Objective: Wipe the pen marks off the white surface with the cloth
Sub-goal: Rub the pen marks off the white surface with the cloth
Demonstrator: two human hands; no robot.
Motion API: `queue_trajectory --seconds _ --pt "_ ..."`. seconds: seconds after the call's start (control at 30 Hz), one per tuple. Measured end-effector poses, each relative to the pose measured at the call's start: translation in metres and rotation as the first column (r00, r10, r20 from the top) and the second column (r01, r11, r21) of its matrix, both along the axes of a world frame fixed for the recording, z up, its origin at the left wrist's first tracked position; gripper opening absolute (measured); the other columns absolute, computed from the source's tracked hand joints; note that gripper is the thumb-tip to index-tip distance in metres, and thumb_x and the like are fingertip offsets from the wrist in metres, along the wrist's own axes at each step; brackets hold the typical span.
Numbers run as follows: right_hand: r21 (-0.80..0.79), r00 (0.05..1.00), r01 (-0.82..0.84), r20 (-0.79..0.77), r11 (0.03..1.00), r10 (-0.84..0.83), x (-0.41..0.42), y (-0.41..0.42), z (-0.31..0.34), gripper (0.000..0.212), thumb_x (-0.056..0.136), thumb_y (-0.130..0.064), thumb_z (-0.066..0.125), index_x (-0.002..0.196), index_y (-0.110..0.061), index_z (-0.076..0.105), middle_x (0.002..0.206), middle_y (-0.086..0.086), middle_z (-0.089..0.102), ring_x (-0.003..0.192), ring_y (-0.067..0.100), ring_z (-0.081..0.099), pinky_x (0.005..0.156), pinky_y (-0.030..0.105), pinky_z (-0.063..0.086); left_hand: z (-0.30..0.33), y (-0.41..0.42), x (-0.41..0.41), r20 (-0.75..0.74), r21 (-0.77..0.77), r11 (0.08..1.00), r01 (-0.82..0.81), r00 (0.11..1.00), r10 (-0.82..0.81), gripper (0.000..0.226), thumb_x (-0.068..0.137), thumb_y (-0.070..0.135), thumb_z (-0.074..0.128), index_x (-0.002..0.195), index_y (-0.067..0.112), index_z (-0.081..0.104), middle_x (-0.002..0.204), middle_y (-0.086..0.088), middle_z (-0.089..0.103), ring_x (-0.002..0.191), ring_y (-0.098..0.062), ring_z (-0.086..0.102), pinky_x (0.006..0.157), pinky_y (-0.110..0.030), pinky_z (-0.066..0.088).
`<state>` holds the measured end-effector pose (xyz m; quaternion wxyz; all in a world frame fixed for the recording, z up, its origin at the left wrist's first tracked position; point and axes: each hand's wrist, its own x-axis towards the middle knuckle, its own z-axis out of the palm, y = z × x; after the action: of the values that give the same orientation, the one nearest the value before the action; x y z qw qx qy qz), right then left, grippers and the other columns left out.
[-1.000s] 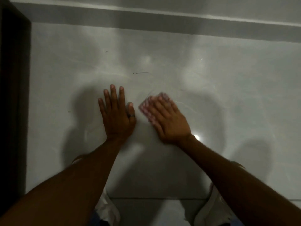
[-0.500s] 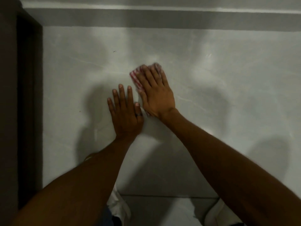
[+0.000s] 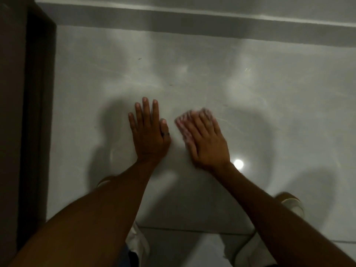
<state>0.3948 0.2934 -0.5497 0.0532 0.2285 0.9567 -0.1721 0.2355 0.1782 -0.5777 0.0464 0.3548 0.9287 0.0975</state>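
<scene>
Fingers (image 3: 201,120) of right hand (image 3: 209,145) straight, pressing pink cloth (image 3: 181,123) flat on the white surface (image 3: 279,116). Left hand (image 3: 149,132) flat just beside it, fingers extended, holding nothing. Pen marks (image 3: 170,85) lie beyond the fingertips: push the cloth over them with firm, even pressure.

Indoor room, likely a home: glossy white tiled floor (image 3: 269,112) with grout line (image 3: 192,230), dark wooden door frame (image 3: 38,112) on left, wall skirting (image 3: 192,22) ahead.

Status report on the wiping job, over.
Left hand flat on the white surface. Right hand presses the cloth, blurred. Two small dark marks lie beyond it, unwiped. Nothing seen between.
</scene>
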Motion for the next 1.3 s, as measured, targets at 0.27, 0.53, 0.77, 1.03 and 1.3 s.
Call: queue_trajectory --seconds 0.27,0.53,0.77,1.03,1.3 --pt "-0.029 0.965 0.261 -0.035 0.965 -0.261 -0.146 0.056 0.012 0.063 0.113 -0.042 0.027 0.172 -0.023 0.020 0.183 0.012 0.018 0.171 0.037 0.008 0.141 0.054 0.004 -0.001 -0.001 0.000 -0.056 -0.016 1.000 0.020 0.998 -0.021 0.063 0.112 0.036 0.033 0.171 0.013 0.031 0.179 -0.017 0.025 0.167 -0.039 0.021 0.135 -0.062 0.019" --pt "0.005 0.973 0.215 -0.090 0.977 -0.214 -0.052 0.040 0.005 0.057 0.112 -0.040 0.040 0.168 -0.030 0.037 0.178 0.005 0.035 0.170 0.030 0.021 0.141 0.052 0.015 -0.001 0.000 0.000 -0.061 -0.023 1.000 0.014 0.998 -0.016 0.064 0.111 0.038 0.034 0.171 0.016 0.030 0.179 -0.016 0.025 0.167 -0.039 0.022 0.134 -0.062 0.020" --pt "0.054 0.859 0.511 -0.082 0.858 -0.506 0.021 0.049 0.004 0.060 0.109 -0.036 0.045 0.167 -0.022 0.039 0.177 0.011 0.036 0.169 0.036 0.022 0.140 0.053 0.017 -0.003 -0.001 0.001 -0.032 -0.016 1.000 0.010 0.999 -0.011 0.065 0.111 0.039 0.035 0.172 0.016 0.029 0.180 -0.016 0.024 0.167 -0.039 0.020 0.135 -0.062 0.018" --pt "0.056 0.820 0.573 -0.037 0.818 -0.572 -0.025 0.119 0.004 0.077 0.110 -0.060 0.035 0.172 -0.017 0.020 0.182 0.013 0.020 0.171 0.039 0.009 0.141 0.052 0.003 -0.007 -0.001 -0.001 -0.027 -0.020 1.000 0.022 0.999 -0.022 0.065 0.112 0.040 0.030 0.172 0.016 0.026 0.181 -0.016 0.022 0.168 -0.039 0.018 0.135 -0.062 0.016" --pt "-0.122 0.965 0.182 -0.170 0.976 -0.201 -0.015 0.077 0.005 0.070 0.090 -0.020 0.046 0.159 -0.008 0.051 0.170 0.020 0.045 0.164 0.044 0.032 0.137 0.065 0.015 -0.001 -0.001 0.000 -0.013 -0.056 0.998 0.011 1.000 -0.011 0.063 0.113 0.039 0.033 0.172 0.017 0.030 0.180 -0.015 0.024 0.168 -0.038 0.020 0.136 -0.059 0.016"
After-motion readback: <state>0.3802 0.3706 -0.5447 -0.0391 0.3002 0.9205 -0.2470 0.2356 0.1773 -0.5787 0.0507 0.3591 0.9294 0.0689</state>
